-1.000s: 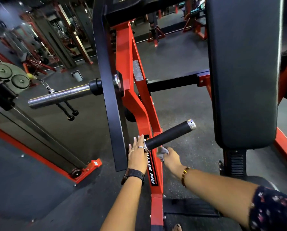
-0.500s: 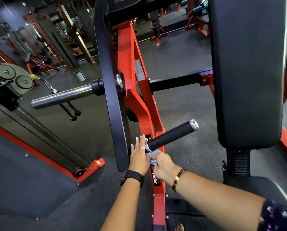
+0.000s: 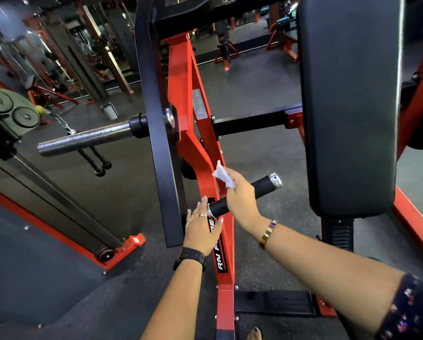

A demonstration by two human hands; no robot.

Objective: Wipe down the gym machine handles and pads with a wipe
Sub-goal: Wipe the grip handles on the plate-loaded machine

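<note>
Left side: two grey pulleys [image 3: 25,117], with a chain [image 3: 63,123] and a rope attachment [image 3: 106,165] hanging near them. A small white bin [image 3: 109,111] stands on the grey floor [image 3: 254,89]. A red stand [image 3: 227,60] is further back.

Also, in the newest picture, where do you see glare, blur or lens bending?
Head view: glare runs along the chrome bar and down the right edge of the black pad; the white wipe in the right hand looks nearly washed out; the far upper left is dim and soft; the floral sleeve is smeared; the black upright leans, from wide-angle distortion.
</note>
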